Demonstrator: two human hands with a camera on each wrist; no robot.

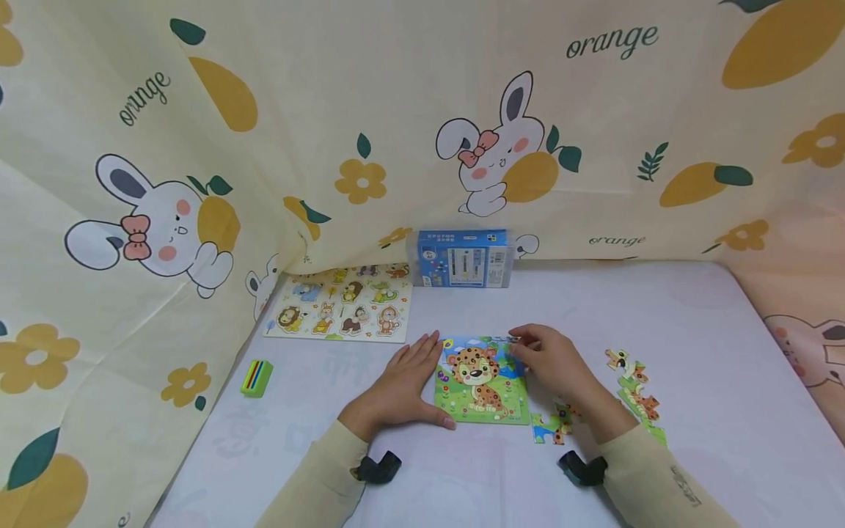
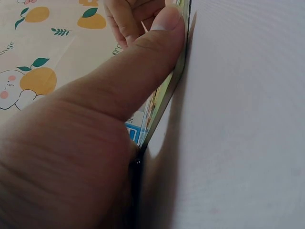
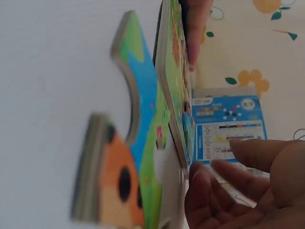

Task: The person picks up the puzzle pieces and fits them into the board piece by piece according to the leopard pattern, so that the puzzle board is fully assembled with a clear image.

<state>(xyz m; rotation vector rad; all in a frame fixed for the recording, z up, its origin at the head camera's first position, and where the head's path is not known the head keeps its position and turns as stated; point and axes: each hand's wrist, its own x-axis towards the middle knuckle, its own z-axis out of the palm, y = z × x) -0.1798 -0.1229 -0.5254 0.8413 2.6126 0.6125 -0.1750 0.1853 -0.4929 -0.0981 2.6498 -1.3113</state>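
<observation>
A square jigsaw puzzle (image 1: 485, 396) with a cartoon leopard on a green meadow lies on the table, in the middle of the head view. My left hand (image 1: 405, 381) rests along its left side, fingers straight and spread, thumb at the lower left edge. In the left wrist view that thumb (image 2: 138, 67) lies against the puzzle's edge. At the upper right corner of the puzzle is my right hand (image 1: 551, 359), its fingers loosely bent. The right wrist view shows a gap between thumb and forefinger, with nothing seen in it. Loose puzzle pieces (image 1: 543, 429) lie just below the right hand.
More loose pieces (image 1: 639, 403) lie right of the right forearm. A board with animal pictures (image 1: 339, 330) lies at the back left, beside a standing blue box (image 1: 462, 260). A green block with coloured stripes (image 1: 257, 379) sits at the left. Printed cloth (image 1: 396, 95) hangs behind the table.
</observation>
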